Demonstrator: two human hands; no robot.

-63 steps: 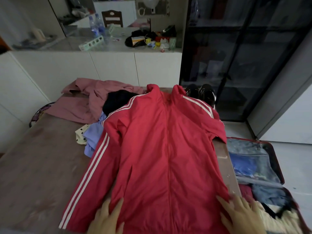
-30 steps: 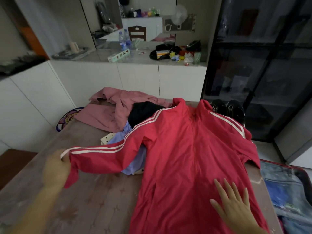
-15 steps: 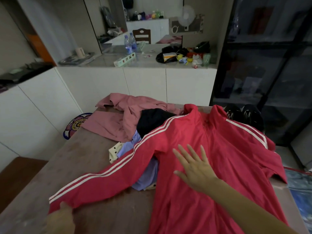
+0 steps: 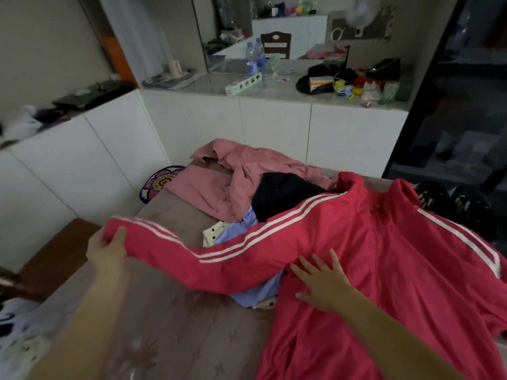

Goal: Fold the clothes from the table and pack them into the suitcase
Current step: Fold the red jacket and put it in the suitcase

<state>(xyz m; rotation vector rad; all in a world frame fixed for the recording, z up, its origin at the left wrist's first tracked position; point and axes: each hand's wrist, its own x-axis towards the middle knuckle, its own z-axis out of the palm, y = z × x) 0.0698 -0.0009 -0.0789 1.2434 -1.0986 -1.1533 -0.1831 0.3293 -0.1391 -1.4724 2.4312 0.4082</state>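
A red track jacket [image 4: 389, 259] with white sleeve stripes lies front-up on the brown table [image 4: 170, 330]. My left hand [image 4: 108, 249] grips the cuff of its left sleeve, held stretched out above the table. My right hand [image 4: 321, 281] presses flat, fingers spread, on the jacket's chest near the armpit. Behind the sleeve lies a pile of clothes: a pink garment [image 4: 233, 182], a black one [image 4: 282, 192], a lilac one [image 4: 238, 233] and a cream dotted one [image 4: 212, 234]. The suitcase is out of view.
A pair of black shoes [image 4: 455, 207] sits past the table's far right corner. White cabinets with a cluttered counter [image 4: 274, 86] run behind the table, and a dark glass cabinet [image 4: 452, 105] stands at the right. A patterned mat [image 4: 162, 181] lies on the floor at left.
My left hand has lifted the sleeve cuff up and away from the table edge. My right hand slid down toward the armpit. The view turned left, away from the suitcase.
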